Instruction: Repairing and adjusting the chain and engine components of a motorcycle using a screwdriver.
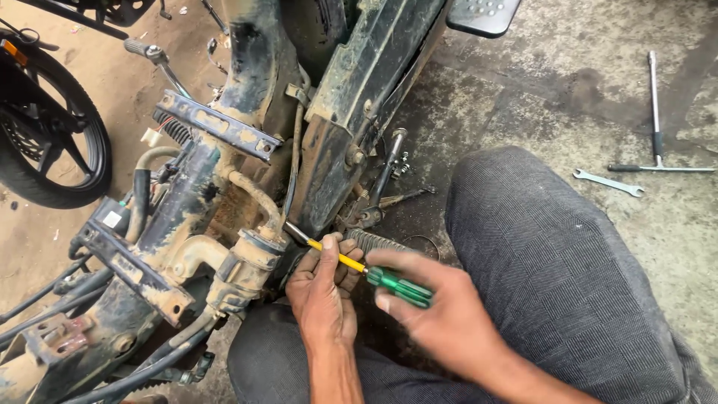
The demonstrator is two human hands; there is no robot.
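Note:
A screwdriver (374, 274) with a green handle and a yellow-sleeved shaft points up and left at the muddy motorcycle frame (247, 150). My right hand (434, 307) grips the green handle. My left hand (323, 288) pinches the yellow shaft near the tip, which meets the dirty carburettor body (243, 269) and its rubber hose. A black ribbed spring (378, 241) lies just behind the shaft. My knees in grey trousers (553, 277) fill the lower right.
A T-handle wrench (656, 127) and a flat open-ended spanner (607, 182) lie on the stained concrete at right. Another motorcycle's front wheel (52, 135) stands at far left. Black cables (60, 299) and a footpeg (482, 15) surround the frame.

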